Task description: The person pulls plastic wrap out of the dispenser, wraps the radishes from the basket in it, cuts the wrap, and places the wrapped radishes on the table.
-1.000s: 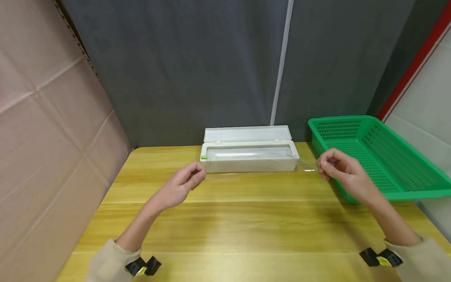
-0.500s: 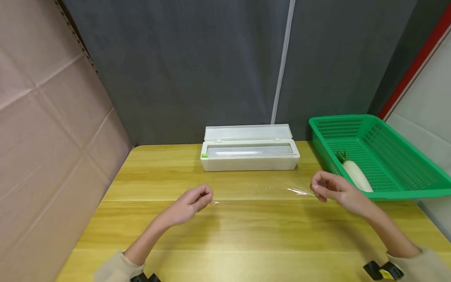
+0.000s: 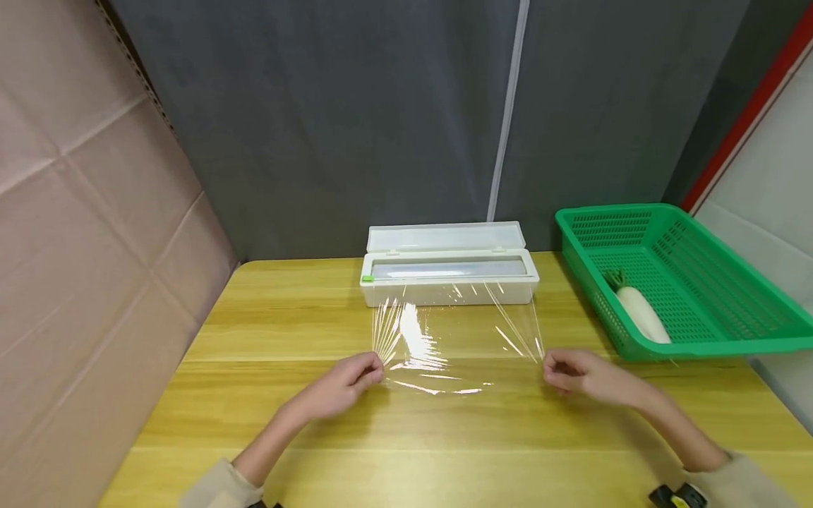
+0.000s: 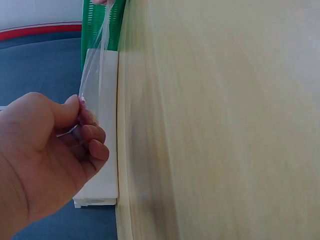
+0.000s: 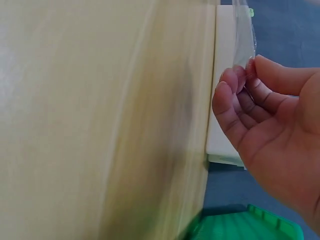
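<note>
A clear sheet of plastic wrap (image 3: 444, 346) stretches from the front of a white wrap dispenser box (image 3: 451, 293) toward me. My left hand (image 3: 346, 384) pinches its near left corner between thumb and forefinger, and creases fan out from that grip. At the near right corner my right hand (image 3: 584, 377) pinches the film the same way. Both wrist views show the thumb pressed against the fingertips with film between, the left hand (image 4: 55, 145) and the right hand (image 5: 272, 110) alike. The dispenser's lid (image 3: 444, 237) stands raised at the back; a green slider (image 3: 368, 279) sits at its left end.
To the right stands a green plastic basket (image 3: 718, 348) with a white radish (image 3: 643, 315) inside, leafy stub toward the back. A dark curtain (image 3: 349, 127) rises behind the wooden table (image 3: 444, 458). A pinkish covered panel (image 3: 95, 247) borders the left side.
Both hands have come down and nearer, drawing the plastic wrap out over the table in front of the box. The right hand moved left, uncovering the radish in the basket.
</note>
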Demonstrator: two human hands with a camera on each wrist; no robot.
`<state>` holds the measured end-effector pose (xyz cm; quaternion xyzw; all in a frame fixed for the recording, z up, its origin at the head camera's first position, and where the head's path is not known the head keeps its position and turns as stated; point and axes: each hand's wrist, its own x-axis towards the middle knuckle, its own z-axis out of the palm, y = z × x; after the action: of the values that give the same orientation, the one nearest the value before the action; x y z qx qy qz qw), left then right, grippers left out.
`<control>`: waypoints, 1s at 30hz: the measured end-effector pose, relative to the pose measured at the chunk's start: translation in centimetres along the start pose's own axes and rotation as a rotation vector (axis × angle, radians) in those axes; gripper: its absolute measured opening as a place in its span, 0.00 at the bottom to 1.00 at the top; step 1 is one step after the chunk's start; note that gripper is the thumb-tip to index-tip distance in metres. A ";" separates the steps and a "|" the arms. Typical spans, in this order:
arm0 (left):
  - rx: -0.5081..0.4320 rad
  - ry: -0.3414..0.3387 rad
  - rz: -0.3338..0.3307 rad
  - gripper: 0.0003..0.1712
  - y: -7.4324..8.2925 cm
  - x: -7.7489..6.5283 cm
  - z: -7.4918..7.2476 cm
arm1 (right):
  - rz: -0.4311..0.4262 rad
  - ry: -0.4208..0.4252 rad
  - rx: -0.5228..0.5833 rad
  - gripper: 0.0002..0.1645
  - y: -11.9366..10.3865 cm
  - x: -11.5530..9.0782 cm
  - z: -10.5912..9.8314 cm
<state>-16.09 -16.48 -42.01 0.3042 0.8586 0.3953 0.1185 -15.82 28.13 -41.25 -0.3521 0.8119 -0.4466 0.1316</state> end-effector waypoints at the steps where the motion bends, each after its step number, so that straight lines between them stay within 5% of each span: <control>1: 0.035 -0.006 -0.004 0.09 -0.2 0.0 0.1 | 0.015 -0.003 -0.017 0.07 0.3 0.0 0.2; 15: 0.344 -0.057 0.028 0.06 -2.0 0.3 1.3 | 0.277 -0.003 -0.146 0.18 1.0 1.7 1.2; 24: 0.361 -0.064 -0.006 0.05 -2.1 0.6 1.3 | 0.266 0.063 -0.173 0.13 1.4 2.8 1.7; 30: 0.345 0.005 -0.002 0.05 -1.9 1.3 1.3 | 0.261 0.048 -0.155 0.08 1.6 2.7 1.5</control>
<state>-17.30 -15.84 -44.25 0.3182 0.9143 0.2425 0.0628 -17.72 25.87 -43.14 -0.2418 0.8857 -0.3702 0.1415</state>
